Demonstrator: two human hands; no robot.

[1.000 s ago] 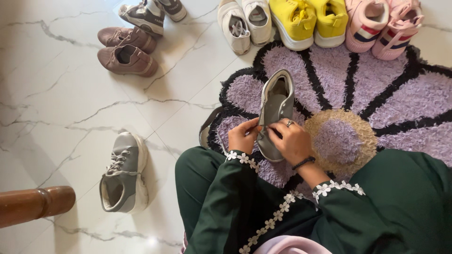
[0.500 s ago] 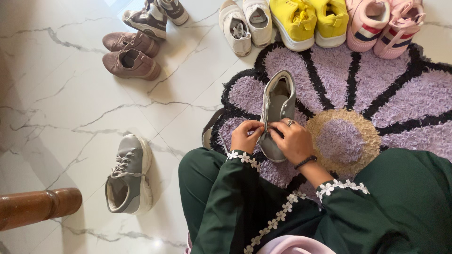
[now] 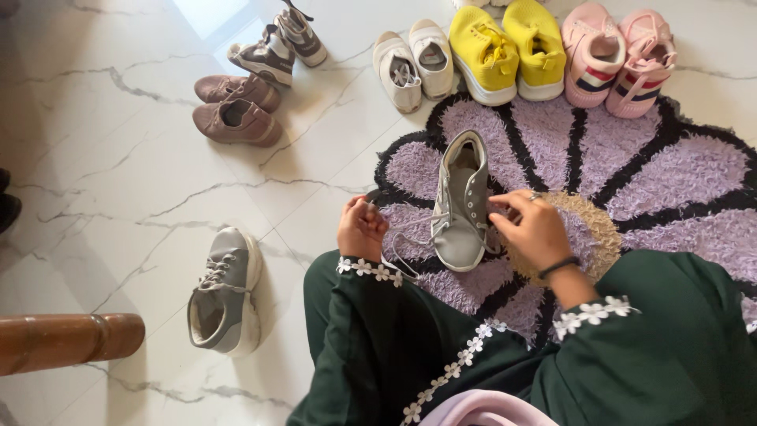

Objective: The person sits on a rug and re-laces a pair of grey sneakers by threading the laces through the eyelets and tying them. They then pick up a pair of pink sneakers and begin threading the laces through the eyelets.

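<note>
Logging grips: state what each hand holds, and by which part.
Each hand pinches a lace end of the grey shoe: left hand to its left, right hand to its right, pulled apart.

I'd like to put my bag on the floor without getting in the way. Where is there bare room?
The white marble floor lies bare between the brown shoes and the lone grey shoe. It is crowded along the top, where white shoes, yellow shoes and pink shoes line up, and on the purple rug around the laced grey shoe.

Home floor: shoes (image 3: 481, 51), flower rug (image 3: 646, 173)
</note>
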